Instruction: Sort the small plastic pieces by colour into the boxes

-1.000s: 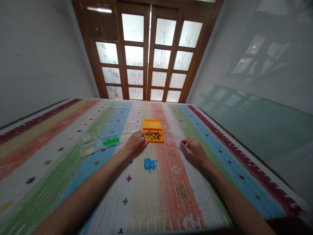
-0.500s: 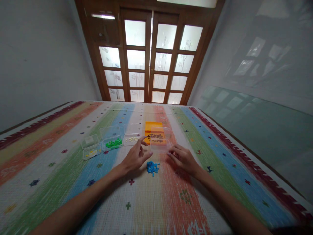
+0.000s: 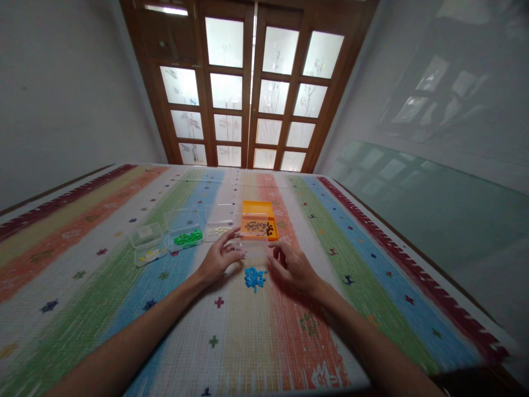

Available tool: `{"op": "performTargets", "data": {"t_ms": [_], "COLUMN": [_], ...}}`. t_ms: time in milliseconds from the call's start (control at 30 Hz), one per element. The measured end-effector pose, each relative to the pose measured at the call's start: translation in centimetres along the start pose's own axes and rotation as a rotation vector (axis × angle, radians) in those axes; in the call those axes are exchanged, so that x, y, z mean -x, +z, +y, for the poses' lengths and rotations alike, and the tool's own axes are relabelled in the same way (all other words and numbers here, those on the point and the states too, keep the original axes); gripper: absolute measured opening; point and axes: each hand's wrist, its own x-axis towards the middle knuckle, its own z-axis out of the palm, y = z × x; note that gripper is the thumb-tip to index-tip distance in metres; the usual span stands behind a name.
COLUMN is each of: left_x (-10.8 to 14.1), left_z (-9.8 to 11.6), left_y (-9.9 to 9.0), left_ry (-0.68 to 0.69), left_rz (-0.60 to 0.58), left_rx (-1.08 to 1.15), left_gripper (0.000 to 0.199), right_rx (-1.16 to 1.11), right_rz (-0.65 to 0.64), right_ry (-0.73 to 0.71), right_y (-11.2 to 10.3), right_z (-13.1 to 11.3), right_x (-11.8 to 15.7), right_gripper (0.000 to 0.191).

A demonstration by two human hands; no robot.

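1. head view: a heap of small blue pieces [image 3: 255, 279] lies on the striped tablecloth [image 3: 243, 336], taken as the clock's centre.
2. the clear plastic box [image 3: 252, 252] is just beyond, at twelve o'clock, between the hands and partly in front of the orange box [image 3: 257, 208].
3. the left hand [image 3: 219, 259], at ten o'clock, has its thumb and fingers spread at the clear plastic box's left side.
4. the right hand [image 3: 292, 266], at two o'clock, is curled, pinching that box by its right edge.
5. the orange box, farther out at twelve, lies open with dark brown pieces [image 3: 270, 227] inside.
6. open clear cases follow: cream pieces [image 3: 219, 231] near eleven, green pieces [image 3: 188, 237] at ten, yellow pieces [image 3: 152, 255] between nine and ten.
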Motion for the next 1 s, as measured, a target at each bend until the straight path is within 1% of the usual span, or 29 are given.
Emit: {"op": "performTargets", "data": {"t_ms": [67,133,233,333,500,733,900,1000], "left_x": [0.1,0.2,0.2,0.1,0.0,0.0,0.0,0.0], "left_z": [-0.1,-0.2,-0.3,-0.4,-0.5,-0.4,-0.5,-0.5], "left_y": [0.1,0.2,0.2,0.1,0.2,0.2,0.2,0.3], "left_ry": [0.000,0.004,0.009,0.011,0.008,0.011,0.009,0.001], "left_rz": [0.032,0.051,0.071,0.077,0.060,0.043,0.036,0.033], "left_rx": [0.012,0.016,0.008,0.002,-0.009,-0.024,-0.016,0.035], "left_gripper": [0.071,0.072,0.072,0.073,0.073,0.072,0.072,0.072], "right_rx": [-0.025,-0.012,0.068,0.140,0.099,0.040,0.051,0.068], "right_rz": [-0.027,-0.105,-0.227,-0.277,-0.298,-0.317,-0.314,-0.308], "right_ry": [0.010,-0.034,-0.062,-0.067,-0.107,-0.098,-0.051,-0.071], "right_y": [-0.5,-1.0,-1.0,-0.3,0.5,0.5,0.4,0.3], "right_z": [-0.4,-0.9,-1.6,-1.7,-0.9,-1.0,-0.6,-0.3], "right_x": [0.5,0.9,1.3,1.4,1.2,1.0,1.2,1.3], "right_gripper": [0.015,0.011,0.020,0.030,0.022,0.007,0.009,0.008]}}
